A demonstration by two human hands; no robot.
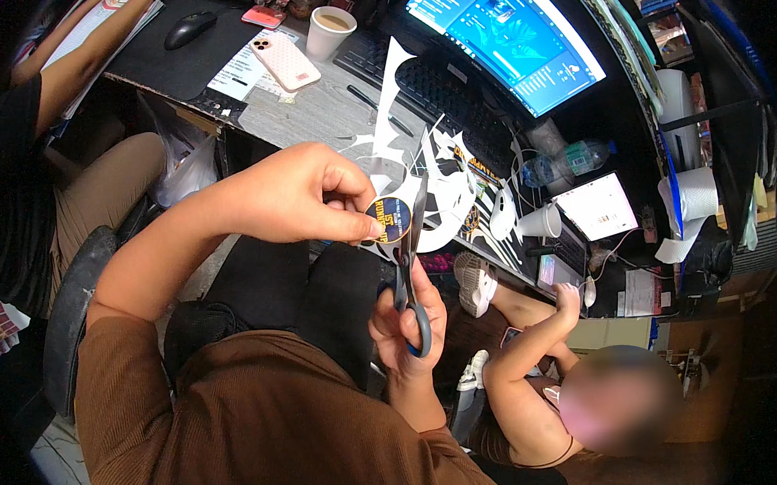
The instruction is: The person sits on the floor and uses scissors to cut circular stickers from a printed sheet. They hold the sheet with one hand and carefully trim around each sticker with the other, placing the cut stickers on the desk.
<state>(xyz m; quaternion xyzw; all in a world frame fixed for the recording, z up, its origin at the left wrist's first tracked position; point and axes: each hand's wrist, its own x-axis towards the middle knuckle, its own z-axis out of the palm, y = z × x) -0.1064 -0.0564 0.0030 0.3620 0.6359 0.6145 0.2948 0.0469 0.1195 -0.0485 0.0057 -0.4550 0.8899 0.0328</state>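
My left hand point(313, 197) pinches a small round printed paper piece point(394, 217), dark blue with a gold border and lettering, between thumb and fingers. In my right hand point(403, 337) is a pair of scissors point(415, 231) with grey handles, thumb and fingers around the loops. The dark blades point away from me and lie along the disc's right edge; whether they touch it cannot be told. Behind the blades, white paper offcuts point(442, 203) with curved cut edges are heaped at the desk's edge. Another round printed piece point(470, 220) shows partly beneath them.
On the desk point(276, 120) are a phone point(285, 63), a cup of brown drink point(331, 31), a pen point(378, 108), a keyboard point(413, 76) and a monitor point(506, 35). A co-worker point(534, 373) sits to the right by a laptop point(564, 259); another person's arm point(82, 64) is at left.
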